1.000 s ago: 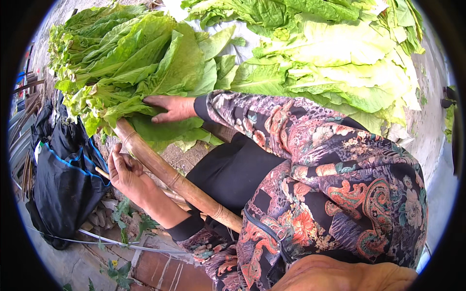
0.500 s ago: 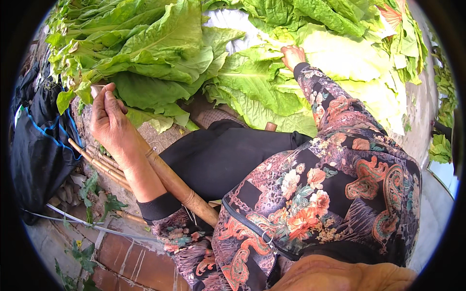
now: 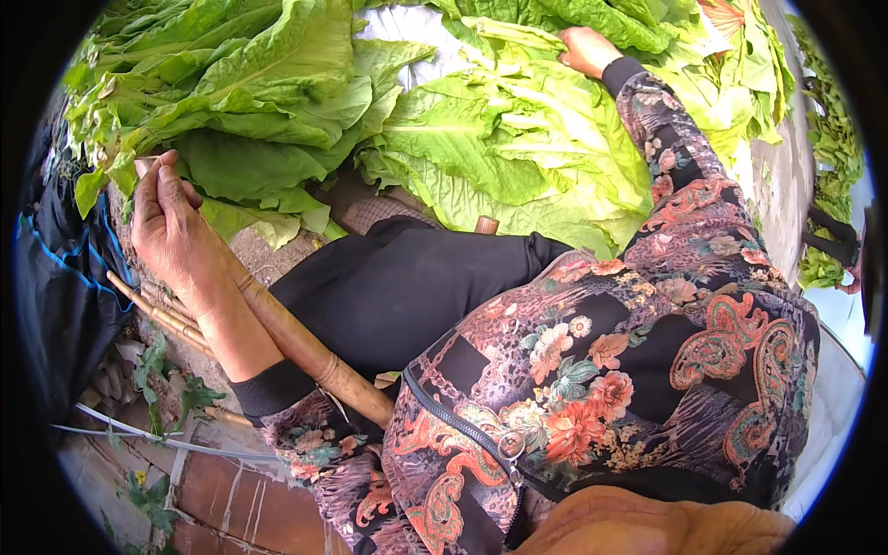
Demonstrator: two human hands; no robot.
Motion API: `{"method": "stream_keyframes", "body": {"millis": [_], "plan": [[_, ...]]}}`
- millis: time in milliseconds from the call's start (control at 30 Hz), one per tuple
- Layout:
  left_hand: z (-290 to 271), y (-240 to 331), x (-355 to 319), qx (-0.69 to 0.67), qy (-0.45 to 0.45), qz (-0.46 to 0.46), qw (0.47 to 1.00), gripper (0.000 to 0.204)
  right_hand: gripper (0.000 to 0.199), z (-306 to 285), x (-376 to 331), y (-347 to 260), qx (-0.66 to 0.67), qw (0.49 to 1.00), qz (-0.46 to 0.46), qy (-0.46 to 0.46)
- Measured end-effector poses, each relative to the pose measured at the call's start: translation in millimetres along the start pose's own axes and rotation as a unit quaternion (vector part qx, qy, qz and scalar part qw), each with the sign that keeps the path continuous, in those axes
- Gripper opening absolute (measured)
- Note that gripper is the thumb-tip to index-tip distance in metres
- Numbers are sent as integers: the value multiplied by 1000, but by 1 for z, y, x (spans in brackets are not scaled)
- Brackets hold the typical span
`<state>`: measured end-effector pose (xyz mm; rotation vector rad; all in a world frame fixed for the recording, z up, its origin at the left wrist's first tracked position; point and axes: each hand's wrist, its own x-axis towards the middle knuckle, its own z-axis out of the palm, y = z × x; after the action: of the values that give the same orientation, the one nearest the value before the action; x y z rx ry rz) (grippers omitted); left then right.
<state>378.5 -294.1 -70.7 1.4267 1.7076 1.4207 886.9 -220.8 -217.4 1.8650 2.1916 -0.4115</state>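
My left hand (image 3: 171, 227) is raised at the left, thumb and fingertips pinched together. Something thin and pale shows at its fingertips, too small to name. Under my left forearm slants a bamboo pole (image 3: 338, 375), its near end by my jacket. At the back right, my right hand (image 3: 589, 51) has its fingers closed at the stem end of a broad green leaf (image 3: 513, 33), which looks like tobacco. More such leaves (image 3: 518, 139) lie spread before my knees. A thick bundle of leaves (image 3: 268, 69) hangs beside my left hand, over its far side.
Thin bamboo sticks (image 3: 166, 314) lie left of my arm, beside a black plastic sheet (image 3: 65, 305) with blue cord. A pale cloth (image 3: 416, 42) shows between the leaf heaps. A short wooden peg end (image 3: 487, 225) stands by my knee. Brown tiles (image 3: 250, 495) lie below.
My right hand has moved farther back and slightly right over the leaves, and the brightly lit leaves beneath it now lie differently. My left hand keeps its pinch. The whole view has shifted a little.
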Motion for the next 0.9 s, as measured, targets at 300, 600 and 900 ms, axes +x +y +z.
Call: {"method": "stream_keyframes", "body": {"millis": [300, 600, 900], "plan": [[-5, -4, -2, 5, 12, -6, 1000, 18, 39, 176, 58, -20, 52, 984, 160, -54], [-11, 11, -7, 15, -2, -27, 1000, 20, 38, 14, 19, -44, 226, 972, 60, 11], [-43, 16, -18, -29, -73, 13, 997, 74, 31, -134, -59, -262, 561, 788, -186, -171]]}}
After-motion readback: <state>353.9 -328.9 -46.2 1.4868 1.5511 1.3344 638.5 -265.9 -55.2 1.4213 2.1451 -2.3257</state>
